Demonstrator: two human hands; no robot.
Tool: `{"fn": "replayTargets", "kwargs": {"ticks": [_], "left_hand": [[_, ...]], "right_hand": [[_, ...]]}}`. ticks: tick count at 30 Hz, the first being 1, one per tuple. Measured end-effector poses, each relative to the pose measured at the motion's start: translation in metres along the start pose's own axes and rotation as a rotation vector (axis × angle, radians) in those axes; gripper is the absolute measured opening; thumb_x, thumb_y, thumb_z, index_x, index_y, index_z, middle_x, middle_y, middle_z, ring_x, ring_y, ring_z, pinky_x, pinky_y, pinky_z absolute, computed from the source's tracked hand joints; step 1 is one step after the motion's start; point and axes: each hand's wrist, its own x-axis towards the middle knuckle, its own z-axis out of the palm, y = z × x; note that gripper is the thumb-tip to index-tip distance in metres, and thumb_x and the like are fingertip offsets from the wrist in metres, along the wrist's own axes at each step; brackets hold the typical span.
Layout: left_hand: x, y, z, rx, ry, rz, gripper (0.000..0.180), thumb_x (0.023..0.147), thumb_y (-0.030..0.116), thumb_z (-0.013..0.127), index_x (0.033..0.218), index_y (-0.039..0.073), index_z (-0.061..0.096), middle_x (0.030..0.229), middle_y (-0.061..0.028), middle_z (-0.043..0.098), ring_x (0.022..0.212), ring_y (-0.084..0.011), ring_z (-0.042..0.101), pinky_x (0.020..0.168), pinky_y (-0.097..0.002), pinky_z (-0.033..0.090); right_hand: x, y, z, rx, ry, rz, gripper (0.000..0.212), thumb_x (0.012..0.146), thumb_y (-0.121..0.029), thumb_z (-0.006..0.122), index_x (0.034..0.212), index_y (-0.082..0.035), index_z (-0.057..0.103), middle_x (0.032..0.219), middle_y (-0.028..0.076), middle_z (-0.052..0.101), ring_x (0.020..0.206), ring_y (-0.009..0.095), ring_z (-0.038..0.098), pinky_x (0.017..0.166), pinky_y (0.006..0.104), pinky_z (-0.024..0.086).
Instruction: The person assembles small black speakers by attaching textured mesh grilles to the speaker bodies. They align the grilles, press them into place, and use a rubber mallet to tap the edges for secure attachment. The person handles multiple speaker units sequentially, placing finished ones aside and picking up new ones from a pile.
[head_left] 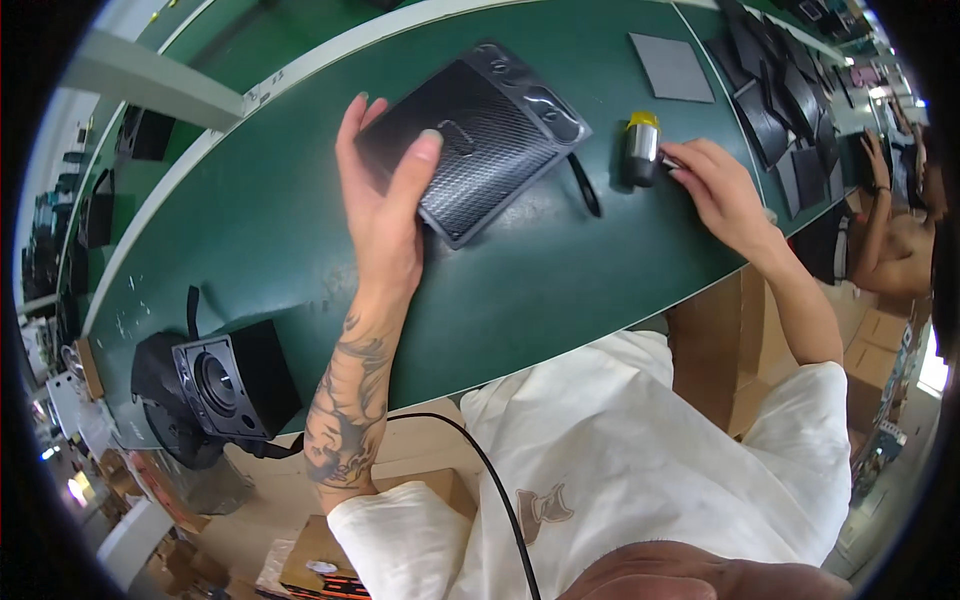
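My left hand [392, 200] grips a black box-shaped speaker [490, 140], thumb on its textured panel and fingers round its left edge. The speaker is tilted above the green table, with a glossy strip of round shapes along its upper right side. A black strap [585, 186] sticks out from beneath it. To its right is a small cylinder [642, 150] with a yellow top, a silver middle and a dark lower end. Beside that cylinder my right hand [715, 188] is closed in a pinch, with something small and dark at the fingertips that I cannot make out.
On the green table [300, 260], a second black speaker [230, 380] shows its round driver at the left. A grey flat sheet [672, 68] lies at the back right, near piled black panels [780, 90]. A black cable [470, 440] crosses before me. A co-worker's arm [880, 225] is far right.
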Motion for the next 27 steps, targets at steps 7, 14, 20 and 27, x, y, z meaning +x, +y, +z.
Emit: {"fn": "replayTargets", "kwargs": {"ticks": [7, 14, 20, 27], "left_hand": [[-0.007, -0.003, 0.002, -0.067, -0.056, 0.034, 0.091, 0.092, 0.013, 0.077, 0.160, 0.000, 0.018, 0.156, -0.0173, 0.031, 0.133, -0.0245, 0.048, 0.106, -0.0354, 0.048], [-0.006, -0.004, 0.004, -0.159, -0.062, 0.031, 0.083, 0.093, 0.011, 0.076, 0.156, -0.006, 0.023, 0.141, -0.0171, 0.048, 0.125, -0.0219, 0.056, 0.105, -0.0339, 0.049], [-0.008, -0.001, 0.004, -0.168, -0.063, 0.025, 0.075, 0.094, 0.007, 0.074, 0.153, -0.006, 0.029, 0.132, -0.0141, 0.057, 0.119, -0.0190, 0.059, 0.104, -0.0329, 0.049], [-0.006, -0.003, 0.006, -0.161, -0.071, 0.044, 0.074, 0.093, 0.010, 0.076, 0.151, -0.005, 0.032, 0.132, -0.0129, 0.057, 0.121, -0.0190, 0.058, 0.104, -0.0326, 0.048]], "right_hand": [[0.110, -0.058, -0.050, 0.486, 0.059, 0.326, 0.032, 0.102, -0.008, 0.061, 0.134, -0.004, 0.065, 0.086, 0.005, 0.065, 0.069, 0.012, 0.057, 0.064, 0.0280, 0.049], [0.210, -0.121, -0.023, 0.278, -0.242, -0.380, 0.024, 0.100, -0.011, 0.058, 0.117, 0.004, 0.067, 0.093, 0.028, 0.068, 0.084, 0.045, 0.066, 0.076, 0.0445, 0.052], [0.223, -0.140, -0.041, 0.227, -0.360, -0.356, 0.023, 0.099, -0.011, 0.058, 0.114, 0.005, 0.068, 0.094, 0.028, 0.069, 0.087, 0.045, 0.067, 0.077, 0.0454, 0.053], [0.212, -0.128, -0.025, 0.271, -0.345, -0.330, 0.025, 0.100, -0.012, 0.058, 0.118, 0.003, 0.068, 0.096, 0.027, 0.070, 0.089, 0.042, 0.068, 0.076, 0.0422, 0.052]]}}
